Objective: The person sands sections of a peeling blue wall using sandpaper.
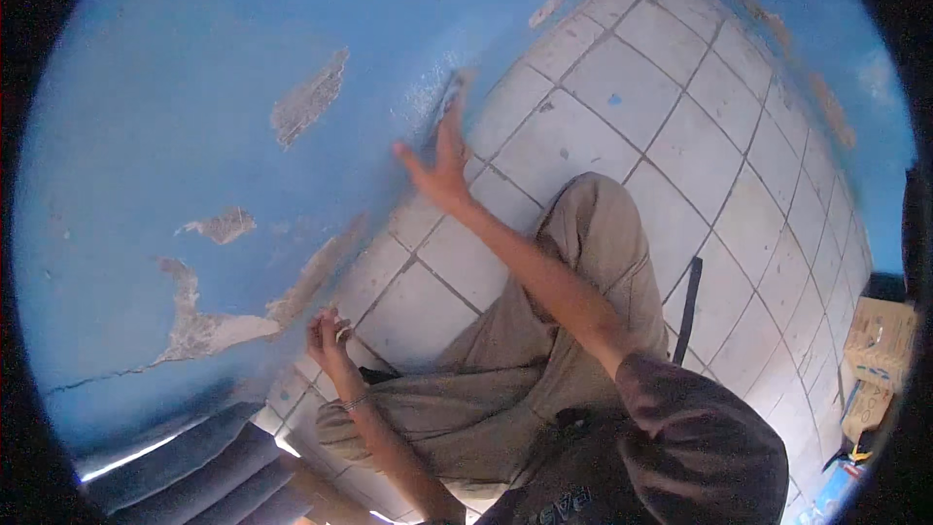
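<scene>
My right hand (446, 173) reaches to the low part of a blue painted wall (219, 29), thumb spread. Against the wall it holds a thin, flat, dark-edged tool (450, 96), too blurred to name exactly. White scuff marks (426, 91) show on the paint beside that tool. Close to the foot of the wall, my left hand (329, 341) is raised with its fingers curled. Whether anything small sits in those fingers is unclear. Bare plaster shows in several peeled patches, one large patch (219, 332) being left of this hand.
I sit cross-legged on a white tiled floor (619, 80). A dark strip (689, 310) lies right of my knee. Cardboard boxes (880, 339) stand at the far right, near a blue package (838, 488). Grey slats (204, 474) run along the lower left.
</scene>
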The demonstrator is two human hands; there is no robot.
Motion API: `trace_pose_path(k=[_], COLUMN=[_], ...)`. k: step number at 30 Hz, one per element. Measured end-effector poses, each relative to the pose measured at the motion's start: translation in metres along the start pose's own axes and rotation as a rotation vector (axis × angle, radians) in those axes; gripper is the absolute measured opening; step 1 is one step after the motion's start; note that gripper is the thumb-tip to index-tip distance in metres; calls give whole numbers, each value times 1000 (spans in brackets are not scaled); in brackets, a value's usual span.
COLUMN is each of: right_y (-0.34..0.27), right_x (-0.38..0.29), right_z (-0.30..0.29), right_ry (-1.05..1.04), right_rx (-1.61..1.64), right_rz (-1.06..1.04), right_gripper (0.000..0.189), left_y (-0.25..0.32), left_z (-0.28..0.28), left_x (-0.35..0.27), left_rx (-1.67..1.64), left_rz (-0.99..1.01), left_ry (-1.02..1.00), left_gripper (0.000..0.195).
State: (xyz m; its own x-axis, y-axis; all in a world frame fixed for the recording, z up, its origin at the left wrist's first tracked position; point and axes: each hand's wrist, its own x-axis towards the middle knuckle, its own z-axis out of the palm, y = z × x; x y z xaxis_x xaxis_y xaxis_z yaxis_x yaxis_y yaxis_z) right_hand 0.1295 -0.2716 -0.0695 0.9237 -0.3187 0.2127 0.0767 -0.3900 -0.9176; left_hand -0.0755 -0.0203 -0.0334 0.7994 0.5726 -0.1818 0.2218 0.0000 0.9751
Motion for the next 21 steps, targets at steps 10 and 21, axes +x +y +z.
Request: trace_pose_path(k=[10, 21], right_y=[-4, -14], right_x=[-29, -41], right_z=[6, 0], right_ry=[-213, -239], right_rx=[13, 28], right_rz=[-21, -63], right_gripper=[105, 96], left_y=[-3, -9], left_z=[8, 4], left_x=[1, 2], left_rx=[173, 170], left_rz=[-1, 16], left_ry=[-13, -29], left_gripper=[30, 27])
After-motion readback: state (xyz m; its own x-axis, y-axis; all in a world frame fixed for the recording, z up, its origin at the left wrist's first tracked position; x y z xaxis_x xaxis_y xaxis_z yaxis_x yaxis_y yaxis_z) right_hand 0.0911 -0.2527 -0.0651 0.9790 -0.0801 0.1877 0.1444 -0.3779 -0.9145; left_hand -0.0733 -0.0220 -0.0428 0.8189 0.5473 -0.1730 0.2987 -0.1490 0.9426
